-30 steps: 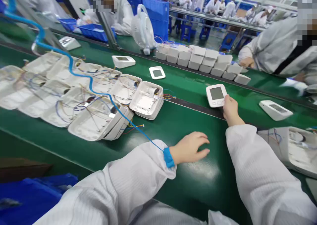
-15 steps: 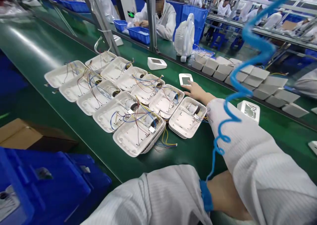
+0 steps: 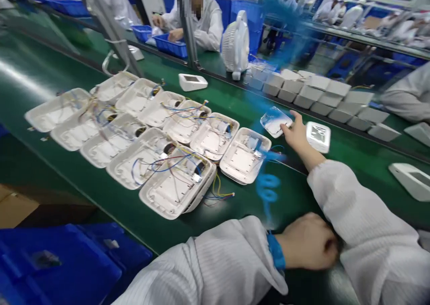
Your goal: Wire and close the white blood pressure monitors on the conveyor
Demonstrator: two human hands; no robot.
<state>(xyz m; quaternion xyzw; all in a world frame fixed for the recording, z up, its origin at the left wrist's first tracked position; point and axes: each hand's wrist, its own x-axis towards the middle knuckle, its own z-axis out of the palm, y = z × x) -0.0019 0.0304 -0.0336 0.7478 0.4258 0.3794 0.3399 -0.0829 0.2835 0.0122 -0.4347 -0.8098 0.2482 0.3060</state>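
Note:
My right hand [image 3: 297, 137] reaches out over the green bench and grips the right edge of a small white cover [image 3: 275, 122] between thumb and fingers. Just right of that hand stands a white device with a dark screen [image 3: 318, 135]. My left hand [image 3: 311, 242], with a blue band at the wrist, is curled near the bench's front; whatever it may hold is hidden. Several open white housings with coloured wires and motors lie in rows to the left, the nearest one [image 3: 176, 184] stacked on another.
A blue coiled cord [image 3: 268, 186] hangs in front of the bench. Behind are a white fan [image 3: 236, 45], rows of grey-white blocks [image 3: 312, 94] and a metal post [image 3: 186, 27]. Blue crates [image 3: 67, 264] stand lower left. A person sits across the bench.
My right hand has moved right and now holds the white cover, tilted. My left hand shows more from under the right sleeve. The view has shifted, and the blue cord is blurred.

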